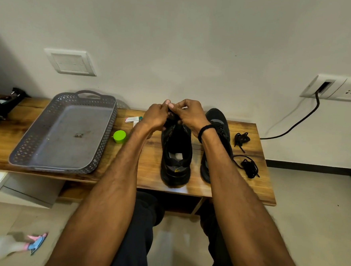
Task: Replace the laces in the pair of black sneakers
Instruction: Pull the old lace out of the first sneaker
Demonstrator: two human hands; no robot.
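left hand [155,116] + right hand [189,115]: both pinch a black lace [171,115] over left sneaker's [176,155] far end | right sneaker [218,125] beside it | loose laces [249,167] right, on wooden bench [143,161]

I get soft, even indoor light, a bit dim, with a dark shadow in the wall's upper left corner. A faint sheen lies on the wooden table [218,190]. The wide lens bends the edges; the spray bottle [6,245] at lower left is smeared with blur.
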